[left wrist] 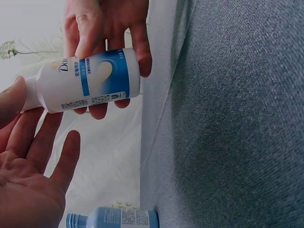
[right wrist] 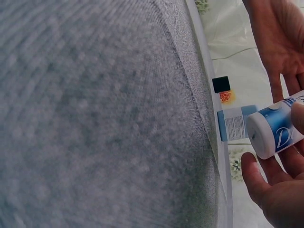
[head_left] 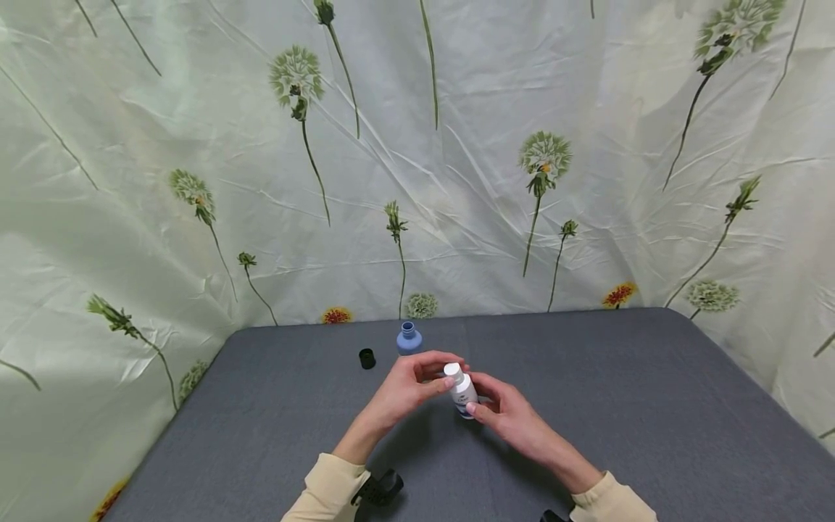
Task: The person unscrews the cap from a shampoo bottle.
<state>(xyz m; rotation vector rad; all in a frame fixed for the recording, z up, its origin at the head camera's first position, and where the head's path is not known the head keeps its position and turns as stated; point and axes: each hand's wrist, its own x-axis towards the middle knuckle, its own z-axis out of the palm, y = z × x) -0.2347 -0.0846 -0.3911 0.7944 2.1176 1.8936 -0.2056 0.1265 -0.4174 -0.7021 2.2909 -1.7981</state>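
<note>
A small white bottle (head_left: 464, 396) with a blue-patterned label is held above the table between both hands. My right hand (head_left: 514, 423) grips its body, thumb on the front and fingers behind, as the right wrist view also shows. At the top, my left hand (head_left: 409, 385) pinches the white cap (left wrist: 31, 93) between thumb and fingers. The cap sits on the bottle's neck. In the left wrist view, the bottle's label (left wrist: 102, 76) faces the camera and its base is held off the cloth.
Behind the left hand stands a blue bottle (head_left: 409, 339) with an uncapped, threaded neck. To its left a black cap (head_left: 367, 358) lies on the grey cloth-covered table (head_left: 587, 377). A flower-printed curtain (head_left: 457, 181) hangs along the table's back edge.
</note>
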